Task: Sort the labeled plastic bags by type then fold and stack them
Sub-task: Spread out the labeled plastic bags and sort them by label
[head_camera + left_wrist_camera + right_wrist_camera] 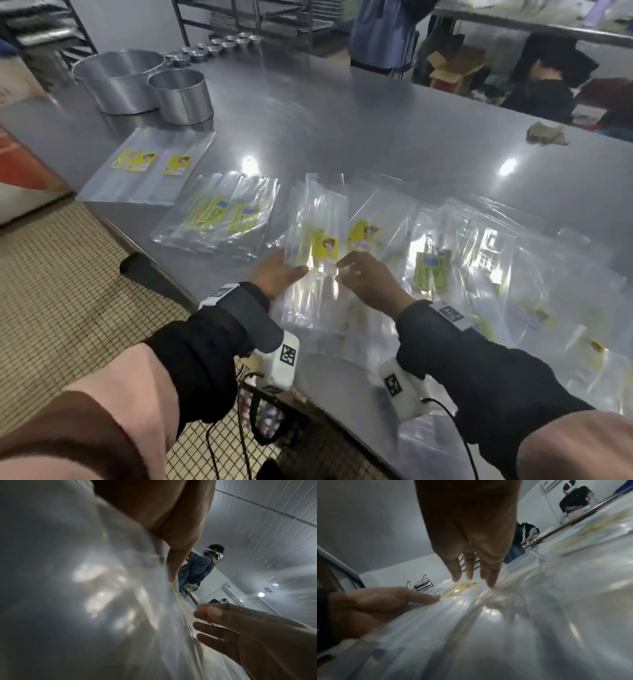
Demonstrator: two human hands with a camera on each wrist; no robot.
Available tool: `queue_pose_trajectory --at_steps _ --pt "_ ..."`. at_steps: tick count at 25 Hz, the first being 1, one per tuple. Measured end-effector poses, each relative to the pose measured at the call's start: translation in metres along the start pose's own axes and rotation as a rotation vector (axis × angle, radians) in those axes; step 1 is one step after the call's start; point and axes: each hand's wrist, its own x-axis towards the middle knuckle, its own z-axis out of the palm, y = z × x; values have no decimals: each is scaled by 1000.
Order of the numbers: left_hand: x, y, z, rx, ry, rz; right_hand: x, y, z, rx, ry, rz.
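Both forearms reach forward over the near edge of the steel table (342, 113), with the wrists close together. The left hand (274, 275) lies under the left side of a small bundle of clear bags (317, 240); its fingers are straight below the plastic and its thumb presses flat on top, near the yellow label (325, 247). The right hand (368, 282) is at the right side of the same bundle with its back turned up; in the right wrist view its fingers (491, 577) are long and straight, the tips touching the plastic. The bundle is between the two hands, its far end raised a little above the table. To the right lies a loose pile of bags (479, 260). To the left lie a green-label stack (219, 216) and, further, a flat yellow-label stack (147, 168).
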Motion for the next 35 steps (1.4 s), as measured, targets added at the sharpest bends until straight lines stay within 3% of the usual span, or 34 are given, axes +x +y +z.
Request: queue_pose_trajectory --at_steps 3,6,9,13,21,25,28,30,33,35 --pt "3 9 -7 -141 -3 72 12 -12 -7 231 147 168" --pt "18 21 -25 -271 -32 108 31 -32 -9 584 87 286" --pt "32 33 -61 -300 -71 84 62 -57 6 775 62 300" --pt "64 37 -141 -312 56 -60 118 -103 41 861 39 292" --pt "136 26 -343 -164 82 30 263 -209 151 865 -122 290" --pt "174 20 -415 -198 239 85 325 -250 188 864 -157 261" --pt "201 9 -447 -133 309 114 356 -263 207 831 -111 292" --pt "215 -6 -456 -71 328 43 368 -259 219 742 -43 331" --pt "231 -30 -461 257 266 -119 377 -247 234 465 -38 340" --pt "238 -40 -461 459 240 -181 377 -241 237 426 -60 339"
